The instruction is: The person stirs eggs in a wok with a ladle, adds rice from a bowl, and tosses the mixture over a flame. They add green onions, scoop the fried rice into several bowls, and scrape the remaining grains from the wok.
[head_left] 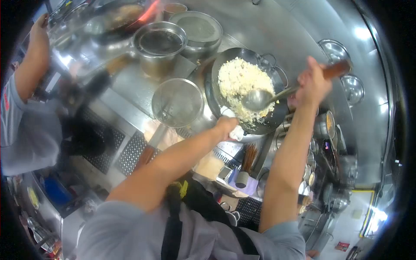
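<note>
Here, left hand (pixel 225 126) holds cloth (pixel 236 133) at wok's (pixel 253 55) edge.

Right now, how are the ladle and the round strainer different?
The ladle is gripped by the right hand's fingers; the strainer isn't held. The ladle's bowl looks smaller; the strainer's round looks wider. The ladle's bowl is in the wok; the strainer is beside it. Both have brown handle ends.
</note>
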{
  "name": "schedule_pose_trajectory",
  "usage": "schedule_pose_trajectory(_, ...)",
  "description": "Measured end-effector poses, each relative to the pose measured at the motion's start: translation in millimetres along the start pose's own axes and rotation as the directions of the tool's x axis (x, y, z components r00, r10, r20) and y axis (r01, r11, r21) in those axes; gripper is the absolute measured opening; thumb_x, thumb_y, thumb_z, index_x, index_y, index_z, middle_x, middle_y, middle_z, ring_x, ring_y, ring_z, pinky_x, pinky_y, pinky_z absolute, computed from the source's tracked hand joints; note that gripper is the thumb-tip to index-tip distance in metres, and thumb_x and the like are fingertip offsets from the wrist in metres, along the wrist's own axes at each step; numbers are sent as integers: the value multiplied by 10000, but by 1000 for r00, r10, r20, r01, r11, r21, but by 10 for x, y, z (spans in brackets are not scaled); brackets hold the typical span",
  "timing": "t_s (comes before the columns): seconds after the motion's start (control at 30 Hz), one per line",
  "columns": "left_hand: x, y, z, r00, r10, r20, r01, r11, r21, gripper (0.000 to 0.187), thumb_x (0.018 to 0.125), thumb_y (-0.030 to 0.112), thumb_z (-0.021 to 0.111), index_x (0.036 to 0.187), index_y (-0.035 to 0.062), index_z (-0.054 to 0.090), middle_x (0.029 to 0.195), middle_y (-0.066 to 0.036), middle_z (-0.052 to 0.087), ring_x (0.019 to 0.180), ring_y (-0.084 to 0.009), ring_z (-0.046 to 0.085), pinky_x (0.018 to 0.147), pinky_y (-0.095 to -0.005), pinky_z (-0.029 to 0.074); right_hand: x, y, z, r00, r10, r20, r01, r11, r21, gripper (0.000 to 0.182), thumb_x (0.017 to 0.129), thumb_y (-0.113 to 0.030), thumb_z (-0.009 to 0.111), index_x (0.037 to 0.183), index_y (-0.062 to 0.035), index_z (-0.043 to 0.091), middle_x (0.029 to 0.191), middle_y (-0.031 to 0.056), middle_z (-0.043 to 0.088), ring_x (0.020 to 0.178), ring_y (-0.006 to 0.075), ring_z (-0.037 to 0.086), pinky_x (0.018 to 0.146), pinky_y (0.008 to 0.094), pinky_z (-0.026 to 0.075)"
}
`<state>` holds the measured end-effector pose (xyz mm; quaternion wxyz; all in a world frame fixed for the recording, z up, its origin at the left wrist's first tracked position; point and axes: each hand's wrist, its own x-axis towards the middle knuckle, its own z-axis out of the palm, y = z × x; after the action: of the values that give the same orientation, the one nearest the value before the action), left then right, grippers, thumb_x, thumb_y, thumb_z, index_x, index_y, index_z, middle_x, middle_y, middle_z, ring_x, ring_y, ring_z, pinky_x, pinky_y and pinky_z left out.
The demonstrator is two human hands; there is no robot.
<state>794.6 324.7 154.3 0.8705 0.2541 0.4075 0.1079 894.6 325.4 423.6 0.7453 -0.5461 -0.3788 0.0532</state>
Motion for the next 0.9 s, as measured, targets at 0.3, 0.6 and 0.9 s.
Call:
schedule_pose_trajectory(0.3,238,-138,-14,991,100,-87,-99,995,20,223,783,121,604,913,-59,621,836,-174,662,679,-295,677,516,-469,553,135,72,390,996,-70,60,76,991,-108,190,760,-135,706,677,-97,539,534,-42,441,434,85,392,424,233,321)
schedule_pose_trajectory(0.6,222,-134,-48,995,94,-10,-95,995,-10,225,807,143,618,890,-66,619,814,-184,657,669,-305,672,495,-489,542,647,203,222,999,-36,-25,33,995,-99,148,770,-102,672,745,-85,528,533,-26,421,410,90,399,399,234,343)
schedule_pose_trajectory(0.9,76,-17,-53,998,28,49,-25,998,-59,211,810,57,543,948,-100,571,840,-225,630,686,-360,663,558,-521,565,642,-62,-178,980,100,-171,-143,956,-256,140,785,-132,648,720,-67,543,557,-11,428,425,111,403,385,281,337)
